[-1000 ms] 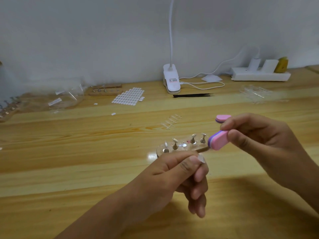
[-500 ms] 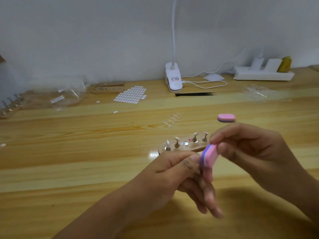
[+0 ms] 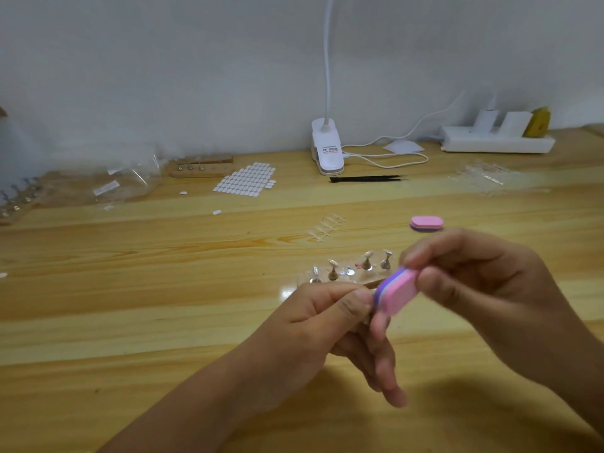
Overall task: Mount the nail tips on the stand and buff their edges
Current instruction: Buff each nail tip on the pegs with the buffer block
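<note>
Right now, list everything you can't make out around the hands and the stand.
- Head view: the nail tip pinched by the left hand is hidden behind its thumb and the buffer block.
- The right hand and the block are motion-blurred; contact with the tip is unclear.
- On the clear stand, which pegs carry tips is too small to tell.
- The stand at far left is cut off by the frame edge.

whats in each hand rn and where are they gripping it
Right hand pinches the pink buffer by its upper right end. Left hand pinches a small thing at thumb and forefinger tips; the buffer hides what it is.
</note>
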A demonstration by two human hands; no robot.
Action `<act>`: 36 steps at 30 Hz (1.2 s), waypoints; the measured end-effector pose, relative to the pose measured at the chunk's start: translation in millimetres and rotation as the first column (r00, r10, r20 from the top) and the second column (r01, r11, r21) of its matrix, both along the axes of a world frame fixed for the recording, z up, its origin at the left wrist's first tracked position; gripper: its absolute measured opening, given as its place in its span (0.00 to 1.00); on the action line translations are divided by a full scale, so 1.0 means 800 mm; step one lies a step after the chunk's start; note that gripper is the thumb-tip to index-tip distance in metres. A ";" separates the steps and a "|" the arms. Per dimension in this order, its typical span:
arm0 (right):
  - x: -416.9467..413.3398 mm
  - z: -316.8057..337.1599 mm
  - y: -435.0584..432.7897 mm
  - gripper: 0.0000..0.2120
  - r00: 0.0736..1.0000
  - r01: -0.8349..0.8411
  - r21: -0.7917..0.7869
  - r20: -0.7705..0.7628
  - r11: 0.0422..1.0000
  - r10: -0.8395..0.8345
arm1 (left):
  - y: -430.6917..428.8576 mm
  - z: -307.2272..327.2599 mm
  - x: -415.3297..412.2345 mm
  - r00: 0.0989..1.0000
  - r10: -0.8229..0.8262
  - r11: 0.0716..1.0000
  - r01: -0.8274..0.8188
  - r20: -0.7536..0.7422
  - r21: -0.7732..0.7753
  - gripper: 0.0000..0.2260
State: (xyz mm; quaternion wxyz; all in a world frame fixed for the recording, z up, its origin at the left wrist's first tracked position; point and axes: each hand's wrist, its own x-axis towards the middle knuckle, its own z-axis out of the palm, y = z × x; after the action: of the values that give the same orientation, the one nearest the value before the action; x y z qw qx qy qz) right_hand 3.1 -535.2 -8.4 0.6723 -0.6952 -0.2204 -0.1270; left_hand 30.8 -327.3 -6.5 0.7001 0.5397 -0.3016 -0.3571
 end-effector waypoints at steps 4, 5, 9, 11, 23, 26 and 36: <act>0.004 -0.001 -0.004 0.07 0.988 0.147 -0.186 0.074 0.972 -0.135 | 0.000 0.001 -0.001 1.000 0.010 0.999 -0.011 0.016 0.038 0.14; 0.008 0.001 -0.010 0.06 0.979 0.203 -0.150 0.038 0.968 -0.200 | 0.001 0.001 0.000 0.999 0.035 0.998 -0.036 0.022 0.048 0.14; 0.005 0.003 -0.007 0.07 0.997 0.047 0.026 -0.063 0.999 -0.045 | -0.002 -0.003 0.001 0.985 0.148 0.986 -0.155 0.089 0.067 0.14; -0.001 0.000 0.002 0.09 0.995 -0.070 -0.012 -0.068 0.997 0.069 | -0.004 -0.006 0.000 0.982 0.149 0.986 -0.157 0.119 0.061 0.13; 0.016 0.003 -0.020 0.07 0.974 0.169 -0.035 -0.150 0.985 -0.172 | 0.003 -0.010 0.033 0.502 0.648 0.647 -0.759 0.573 -0.066 0.08; 0.021 -0.001 -0.025 0.10 0.942 0.263 -0.085 -0.191 0.961 -0.275 | -0.003 -0.008 0.047 0.445 0.597 0.606 -0.795 0.668 -0.013 0.05; 0.023 -0.001 -0.034 0.13 0.919 0.324 -0.103 -0.200 0.940 -0.339 | -0.028 -0.015 0.057 0.470 0.399 0.534 -0.817 0.787 0.217 0.09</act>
State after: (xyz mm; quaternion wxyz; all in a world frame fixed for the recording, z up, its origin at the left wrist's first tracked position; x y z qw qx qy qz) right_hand 21.4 -562.2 -9.0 0.6369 -0.7544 -0.0297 -0.1557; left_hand 76.7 -350.0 -18.8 0.4307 0.8820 -0.1756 0.0761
